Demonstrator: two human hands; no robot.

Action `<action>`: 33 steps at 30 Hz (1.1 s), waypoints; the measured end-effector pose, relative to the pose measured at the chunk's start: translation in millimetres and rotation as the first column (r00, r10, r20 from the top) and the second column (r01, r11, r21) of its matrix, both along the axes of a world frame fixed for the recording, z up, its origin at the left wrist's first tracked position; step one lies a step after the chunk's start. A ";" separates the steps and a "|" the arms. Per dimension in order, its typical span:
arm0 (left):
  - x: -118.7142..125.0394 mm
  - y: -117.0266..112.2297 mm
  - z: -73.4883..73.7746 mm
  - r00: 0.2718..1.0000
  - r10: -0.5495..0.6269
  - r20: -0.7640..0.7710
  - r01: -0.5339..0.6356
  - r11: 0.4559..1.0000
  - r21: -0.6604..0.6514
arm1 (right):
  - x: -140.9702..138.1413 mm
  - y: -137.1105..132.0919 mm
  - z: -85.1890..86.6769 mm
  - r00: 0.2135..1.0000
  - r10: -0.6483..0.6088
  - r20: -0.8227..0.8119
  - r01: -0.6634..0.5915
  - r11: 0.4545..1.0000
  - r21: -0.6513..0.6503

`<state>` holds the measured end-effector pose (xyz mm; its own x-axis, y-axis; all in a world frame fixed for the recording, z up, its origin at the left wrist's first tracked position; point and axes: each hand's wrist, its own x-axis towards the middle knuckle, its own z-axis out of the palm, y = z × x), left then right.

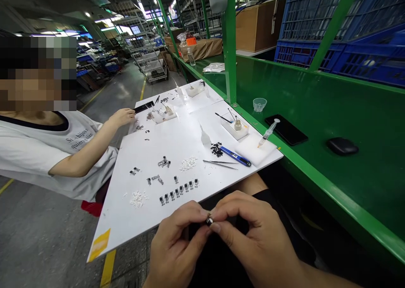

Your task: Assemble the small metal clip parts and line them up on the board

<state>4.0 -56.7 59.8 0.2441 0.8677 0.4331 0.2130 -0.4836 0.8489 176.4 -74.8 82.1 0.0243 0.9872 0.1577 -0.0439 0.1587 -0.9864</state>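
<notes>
My left hand (177,245) and my right hand (253,233) meet just below the near edge of a white board (177,140). Both pinch one small metal part (209,220) between thumbs and fingertips. On the board right above them stands a row of several similar small metal parts (179,191). More loose metal parts (163,163) and two heaps of tiny white pieces (188,164) (138,198) lie beyond.
Tweezers (220,164), a blue pen-like tool (236,156), a pile of black bits (217,149), a syringe (268,132) and a small bottle in a white tray (237,125) lie right. A phone (286,129) and black case (341,145) rest on the green bench. A co-worker's hand (122,117) reaches the board's far left.
</notes>
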 end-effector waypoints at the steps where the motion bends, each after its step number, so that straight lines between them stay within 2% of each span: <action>1: 0.5 0.4 -0.2 1.000 -0.005 0.003 0.005 1.000 0.008 | -0.1 0.3 -0.3 1.000 -0.006 -0.005 0.006 1.000 0.010; 11: 6.2 2.0 -1.0 1.000 -0.030 0.007 0.029 0.995 0.096 | 1.0 -1.6 -3.3 0.998 -0.052 -0.020 0.053 0.998 0.032; 23: 9.2 -4.1 3.1 1.000 -0.003 -0.017 0.005 0.993 0.118 | -0.2 -6.6 -3.2 0.997 -0.074 -0.030 0.076 0.994 0.082; 29: 10.0 1.1 1.2 0.998 -0.064 -0.017 0.066 0.966 0.249 | -2.0 -5.8 -4.6 0.992 -0.124 -0.039 0.130 0.969 0.209; 33: 13.7 4.1 0.8 0.997 -0.068 -0.025 0.073 0.951 0.300 | -1.5 -5.6 -5.6 0.989 -0.139 -0.052 0.147 0.963 0.227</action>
